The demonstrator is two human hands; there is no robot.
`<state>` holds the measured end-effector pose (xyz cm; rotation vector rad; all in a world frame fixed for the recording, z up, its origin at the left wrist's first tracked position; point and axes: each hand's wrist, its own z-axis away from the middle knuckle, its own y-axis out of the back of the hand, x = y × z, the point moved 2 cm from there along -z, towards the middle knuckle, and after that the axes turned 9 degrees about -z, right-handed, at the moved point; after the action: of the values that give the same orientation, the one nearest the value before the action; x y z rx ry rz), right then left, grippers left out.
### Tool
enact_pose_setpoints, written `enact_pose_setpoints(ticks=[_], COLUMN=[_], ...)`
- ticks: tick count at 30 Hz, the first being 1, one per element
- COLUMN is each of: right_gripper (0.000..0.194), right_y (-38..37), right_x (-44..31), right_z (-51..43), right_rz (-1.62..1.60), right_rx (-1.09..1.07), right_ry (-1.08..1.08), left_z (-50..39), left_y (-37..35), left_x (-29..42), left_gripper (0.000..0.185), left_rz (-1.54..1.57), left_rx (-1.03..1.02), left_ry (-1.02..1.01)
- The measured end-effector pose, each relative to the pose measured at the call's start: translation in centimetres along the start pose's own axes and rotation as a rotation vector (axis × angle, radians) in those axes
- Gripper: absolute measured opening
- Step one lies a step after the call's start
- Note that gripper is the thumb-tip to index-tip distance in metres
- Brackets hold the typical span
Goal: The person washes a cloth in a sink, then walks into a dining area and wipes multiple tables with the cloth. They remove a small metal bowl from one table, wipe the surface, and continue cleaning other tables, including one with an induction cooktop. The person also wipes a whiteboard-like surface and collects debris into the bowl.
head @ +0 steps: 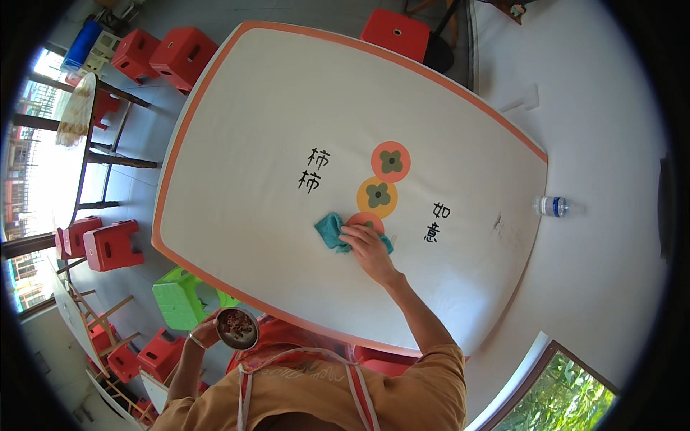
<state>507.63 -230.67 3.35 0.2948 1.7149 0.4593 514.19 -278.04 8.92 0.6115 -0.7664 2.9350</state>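
Note:
My right hand [371, 252] presses a teal cloth [330, 231] flat on a white tablecloth [259, 129] with an orange border. The cloth shows on both sides of my fingers and partly covers the lowest of three printed persimmons. Off the table's near left edge, my left hand [207, 329] grips a round metal bowl [237, 328] by its side. Reddish and pale scraps lie in the bowl; what they are I cannot tell.
At the table's right edge, by the white wall, stands a clear plastic bottle [551, 206]. A green plastic stool [178, 299] sits near the bowl. Red stools [183, 56] line the left side, and another red stool [396, 35] is at the far edge. Dark smudges mark the tablecloth's right.

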Motion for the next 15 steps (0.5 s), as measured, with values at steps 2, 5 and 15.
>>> enact_pose_setpoints(ticks=[2, 5, 15], right_gripper=[0.04, 0.04, 0.039], right_y=[2.8, 11.9, 9.2], right_x=[0.5, 4.8, 11.3], right_z=[0.8, 1.4, 2.0], right_rz=[-0.337, -0.273, 0.629], right_rx=[0.207, 0.578, 0.64], right_ry=[-0.162, -0.221, -0.171], left_z=[0.5, 0.5, -4.0], left_y=[2.0, 4.6, 12.4], left_x=[-1.0, -3.1, -10.6], left_gripper=[0.065, 0.063, 0.049], left_rz=[0.009, 0.026, 0.068], left_rx=[0.029, 0.05, 0.08], left_ry=[-0.027, -0.08, -0.176])
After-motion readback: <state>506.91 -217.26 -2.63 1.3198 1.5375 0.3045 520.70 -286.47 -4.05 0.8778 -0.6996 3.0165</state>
